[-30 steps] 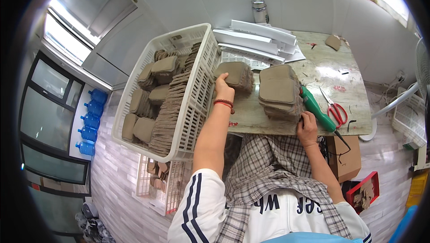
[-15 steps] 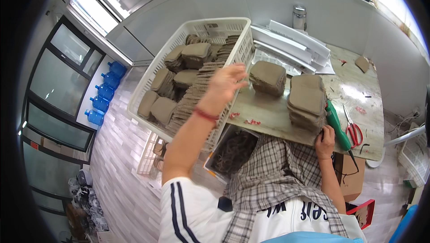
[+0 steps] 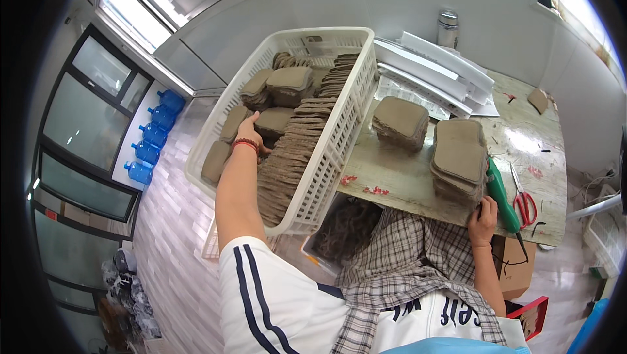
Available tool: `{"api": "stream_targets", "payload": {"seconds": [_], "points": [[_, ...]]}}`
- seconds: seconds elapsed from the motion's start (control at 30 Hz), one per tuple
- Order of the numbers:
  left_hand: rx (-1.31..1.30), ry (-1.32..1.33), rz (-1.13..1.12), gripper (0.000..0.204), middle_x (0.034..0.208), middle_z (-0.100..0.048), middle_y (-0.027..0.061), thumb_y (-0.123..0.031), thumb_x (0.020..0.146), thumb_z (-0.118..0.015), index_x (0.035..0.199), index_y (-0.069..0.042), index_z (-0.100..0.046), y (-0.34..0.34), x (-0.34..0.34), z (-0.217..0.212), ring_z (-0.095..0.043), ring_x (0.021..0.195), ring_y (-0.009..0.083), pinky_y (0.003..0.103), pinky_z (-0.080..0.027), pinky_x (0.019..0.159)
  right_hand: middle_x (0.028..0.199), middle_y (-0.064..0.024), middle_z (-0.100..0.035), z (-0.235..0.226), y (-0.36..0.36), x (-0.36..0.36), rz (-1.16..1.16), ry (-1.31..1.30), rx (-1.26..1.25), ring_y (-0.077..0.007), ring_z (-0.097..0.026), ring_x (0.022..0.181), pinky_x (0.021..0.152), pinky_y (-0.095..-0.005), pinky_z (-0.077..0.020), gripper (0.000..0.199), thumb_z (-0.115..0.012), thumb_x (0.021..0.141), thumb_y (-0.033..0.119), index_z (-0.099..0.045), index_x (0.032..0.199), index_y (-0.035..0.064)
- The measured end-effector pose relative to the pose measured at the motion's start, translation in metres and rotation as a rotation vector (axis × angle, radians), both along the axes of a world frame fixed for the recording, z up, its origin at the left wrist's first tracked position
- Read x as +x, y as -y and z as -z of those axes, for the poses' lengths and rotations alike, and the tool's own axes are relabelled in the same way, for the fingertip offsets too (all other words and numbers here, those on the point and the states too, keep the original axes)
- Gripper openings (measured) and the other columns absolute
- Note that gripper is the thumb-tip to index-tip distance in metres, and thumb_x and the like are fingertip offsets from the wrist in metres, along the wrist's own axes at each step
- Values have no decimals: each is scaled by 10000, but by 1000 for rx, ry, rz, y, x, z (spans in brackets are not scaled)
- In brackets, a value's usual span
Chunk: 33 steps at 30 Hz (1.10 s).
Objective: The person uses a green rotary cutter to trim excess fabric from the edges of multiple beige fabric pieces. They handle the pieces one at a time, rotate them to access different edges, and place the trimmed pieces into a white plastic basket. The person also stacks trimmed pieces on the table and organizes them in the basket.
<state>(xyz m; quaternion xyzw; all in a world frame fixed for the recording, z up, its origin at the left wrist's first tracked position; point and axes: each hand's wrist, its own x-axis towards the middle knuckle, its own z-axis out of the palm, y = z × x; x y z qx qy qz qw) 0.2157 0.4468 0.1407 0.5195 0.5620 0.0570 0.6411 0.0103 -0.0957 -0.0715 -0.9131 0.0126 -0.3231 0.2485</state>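
My left hand (image 3: 251,133) reaches into a white plastic basket (image 3: 339,125) filled with flat brown fibre pads, some stacked and some standing in rows. It lies between two pad stacks (image 3: 277,121); its fingers dip among them, so I cannot see whether they grip anything. My right hand (image 3: 483,215) rests at the near edge of the worn table (image 3: 405,177) with curled fingers. It is just below a tall pad stack (image 3: 459,158) and beside a green-handled tool (image 3: 501,194). A second, lower pad stack (image 3: 400,121) lies left of the tall one.
Red scissors (image 3: 524,200) lie right of the green tool. White sheets (image 3: 434,66) and a metal flask (image 3: 447,27) are at the table's far side. Blue water bottles (image 3: 151,138) line the floor at left. A second basket (image 3: 219,249) stands under the white one, and a cardboard box (image 3: 513,266) under the table.
My left hand left the low pad stack on the table and swung left into the basket. My view turned left with it. My right hand stayed at the table edge.
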Motion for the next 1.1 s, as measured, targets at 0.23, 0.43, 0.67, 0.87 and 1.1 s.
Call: {"api": "stream_targets", "payload": {"seconds": [0.23, 0.43, 0.67, 0.87, 1.1], "points": [[-51, 31, -23, 1048, 1576, -101, 221, -479, 746, -782, 1486, -24, -197, -38, 42, 58, -70, 1454, 386, 505, -70, 1169, 1092, -201, -576, -3, -3, 0, 3, -33, -13, -396, -568, 1004, 866, -429, -473, 295, -536, 776, -90, -586, 1062, -35], [-152, 293, 8, 497, 1391, -496, 220, -212, 857, -728, 1244, 59, -572, -35, 45, 64, -449, 1299, 337, 475, -223, 1150, 1097, -202, -574, -8, -6, 0, 14, -49, -5, -400, -568, 1006, 864, -436, -473, 329, -531, 758, -96, -588, 1076, -33], [-98, 312, 135, 525, 1345, -537, 209, -233, 825, -769, 1239, 35, -589, -49, 45, 74, -470, 1270, 335, 486, -280, 1122, 1091, -202, -577, -7, -6, 2, 8, -40, -10, -398, -573, 1000, 862, -435, -474, 321, -529, 766, -95, -590, 1074, -29], [-109, 348, 206, 712, 1512, -321, 219, -252, 784, -800, 1354, 30, -480, -79, 56, 102, -247, 1410, 396, 546, -121, 1157, 1083, -197, -582, -7, -8, 3, 10, -28, -8, -393, -577, 994, 854, -434, -478, 323, -529, 766, -97, -595, 1074, -22], [-62, 195, 170, 850, 1553, -218, 235, -215, 750, -787, 1436, 34, -351, -62, 57, 91, -178, 1436, 397, 499, -108, 1170, 1082, -194, -586, -7, -6, 2, 17, -28, -8, -390, -582, 987, 843, -430, -483, 343, -534, 749, -93, -602, 1076, -17]]}}
